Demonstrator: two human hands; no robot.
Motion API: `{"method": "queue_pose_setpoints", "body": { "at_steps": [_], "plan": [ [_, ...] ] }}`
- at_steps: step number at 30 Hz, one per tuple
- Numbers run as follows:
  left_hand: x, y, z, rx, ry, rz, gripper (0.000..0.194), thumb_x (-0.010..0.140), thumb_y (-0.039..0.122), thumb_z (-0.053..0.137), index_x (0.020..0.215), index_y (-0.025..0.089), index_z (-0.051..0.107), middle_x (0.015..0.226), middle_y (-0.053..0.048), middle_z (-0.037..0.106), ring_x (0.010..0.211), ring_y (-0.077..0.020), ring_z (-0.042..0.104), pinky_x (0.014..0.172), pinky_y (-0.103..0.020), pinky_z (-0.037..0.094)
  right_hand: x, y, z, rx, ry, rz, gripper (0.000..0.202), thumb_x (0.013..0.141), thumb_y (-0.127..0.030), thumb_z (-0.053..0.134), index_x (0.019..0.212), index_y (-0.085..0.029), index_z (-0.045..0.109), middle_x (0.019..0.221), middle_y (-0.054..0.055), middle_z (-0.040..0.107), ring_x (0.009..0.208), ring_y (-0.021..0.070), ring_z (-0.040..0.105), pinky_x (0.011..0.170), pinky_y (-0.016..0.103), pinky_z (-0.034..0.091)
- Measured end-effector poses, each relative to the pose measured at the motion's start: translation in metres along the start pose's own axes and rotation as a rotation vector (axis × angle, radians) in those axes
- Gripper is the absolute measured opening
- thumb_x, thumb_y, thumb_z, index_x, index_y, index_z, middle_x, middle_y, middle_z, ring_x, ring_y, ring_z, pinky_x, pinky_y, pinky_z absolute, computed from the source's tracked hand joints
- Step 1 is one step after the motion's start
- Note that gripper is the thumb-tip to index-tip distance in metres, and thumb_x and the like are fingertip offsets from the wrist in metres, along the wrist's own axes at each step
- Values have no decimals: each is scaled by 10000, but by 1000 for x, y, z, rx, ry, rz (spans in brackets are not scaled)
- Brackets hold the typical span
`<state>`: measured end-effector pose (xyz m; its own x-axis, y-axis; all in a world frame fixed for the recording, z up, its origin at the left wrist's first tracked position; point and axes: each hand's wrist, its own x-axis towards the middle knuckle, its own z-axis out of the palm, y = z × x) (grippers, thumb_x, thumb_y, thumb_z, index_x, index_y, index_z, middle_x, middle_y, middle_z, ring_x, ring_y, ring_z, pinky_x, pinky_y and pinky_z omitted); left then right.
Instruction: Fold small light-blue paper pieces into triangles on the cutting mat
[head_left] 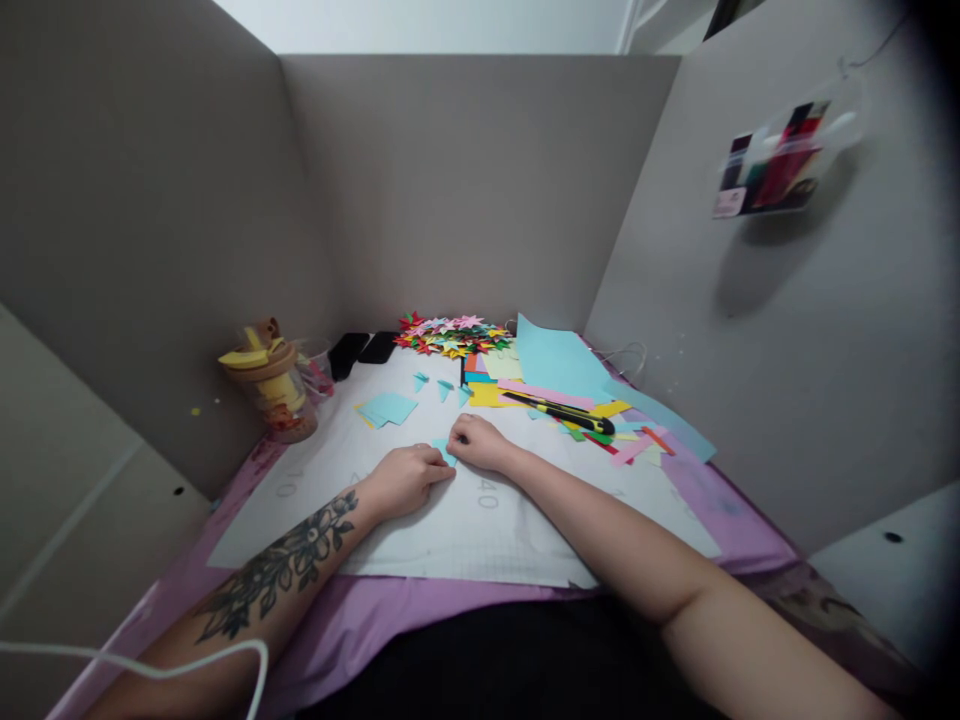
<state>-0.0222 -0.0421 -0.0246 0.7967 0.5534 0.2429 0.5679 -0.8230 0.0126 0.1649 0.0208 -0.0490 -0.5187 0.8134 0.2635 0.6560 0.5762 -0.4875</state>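
A small light-blue paper piece (pixel 444 452) lies on the white sheet (pixel 300 520), between my two hands and partly covered by them. My left hand (pixel 411 478) rests beside it, fingers together, the fingertips on the paper's lower left side. From the right, my right hand (pixel 478 442) curls its fingers closed over the paper's right edge. Just beyond the hands are several small folded light-blue pieces (pixel 445 390). A stack of light-blue squares (pixel 390 408) sits to their left.
Folded paper stars (pixel 454 335) are heaped at the back. A black and yellow cutter (pixel 570 412) lies among paper strips on the right, near a large blue sheet (pixel 559 355). A tumbler (pixel 277 390) and two black objects (pixel 379 347) are at the left. Grey panels enclose the table.
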Motion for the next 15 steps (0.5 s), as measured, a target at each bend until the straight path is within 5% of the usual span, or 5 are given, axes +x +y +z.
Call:
{"method": "queue_pose_setpoints", "body": {
  "at_steps": [15],
  "plan": [
    [-1,-5,6,-111,60,-57,405,757,43,429,1030,235,660,981,-36,668,886,-154,606,775,-247,460,-1,6,-4,61,-25,-50,62,741,-172,588,704,-160,637,781,25,572,779,140,506,742,254,370]
  ]
}}
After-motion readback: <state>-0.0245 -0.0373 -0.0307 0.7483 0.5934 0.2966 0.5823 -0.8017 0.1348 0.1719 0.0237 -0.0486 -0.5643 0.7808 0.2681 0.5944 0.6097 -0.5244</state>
